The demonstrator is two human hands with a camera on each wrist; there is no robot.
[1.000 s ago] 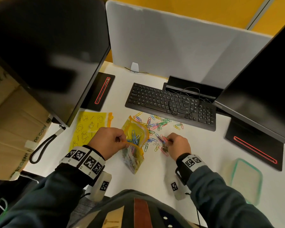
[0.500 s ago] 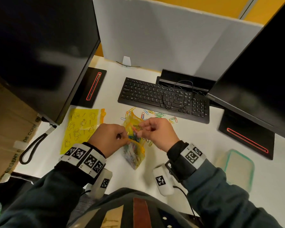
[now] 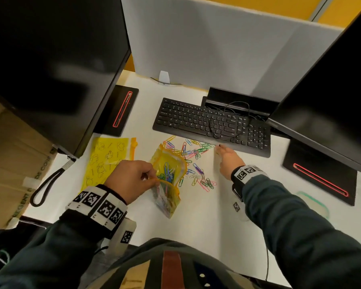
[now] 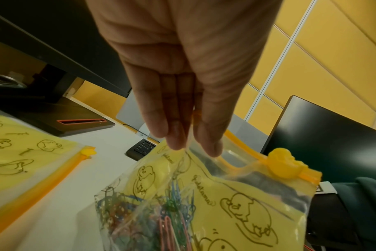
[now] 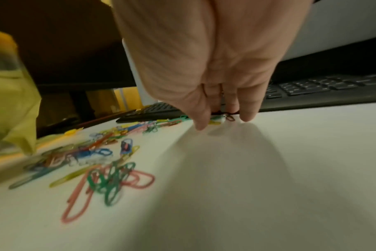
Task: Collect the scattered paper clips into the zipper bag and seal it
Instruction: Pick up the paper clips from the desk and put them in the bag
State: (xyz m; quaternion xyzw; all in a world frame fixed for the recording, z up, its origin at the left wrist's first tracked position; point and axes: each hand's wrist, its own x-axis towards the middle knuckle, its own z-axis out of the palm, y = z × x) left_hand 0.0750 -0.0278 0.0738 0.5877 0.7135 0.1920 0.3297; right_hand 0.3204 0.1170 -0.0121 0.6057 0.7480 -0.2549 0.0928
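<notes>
A yellow zipper bag (image 3: pixel 168 163) printed with cartoon figures stands on the white desk with its mouth open. Several coloured paper clips lie inside it (image 4: pixel 161 215). My left hand (image 3: pixel 152 178) pinches the near rim of the bag (image 4: pixel 225 191) between thumb and fingers (image 4: pixel 174 141). The duck-shaped slider (image 4: pixel 283 163) sits at the far end of the zip. Loose paper clips (image 3: pixel 194 153) are spread between the bag and the keyboard. My right hand (image 3: pixel 218 150) reaches to the far right of them, fingers extended down onto the desk around a few clips (image 5: pixel 217 120).
A black keyboard (image 3: pixel 213 124) with a cable lies just behind the clips. A second flat yellow bag (image 3: pixel 106 159) is to the left. Two monitors overhang both sides, with black bases (image 3: pixel 123 109) below them. A green-rimmed container (image 3: pixel 313 203) sits at right, a black strap (image 3: pixel 44 188) at left.
My right hand carried clips from the desk to the bag's mouth, then moved out right to the clips by the keyboard. The left hand has kept hold of the bag.
</notes>
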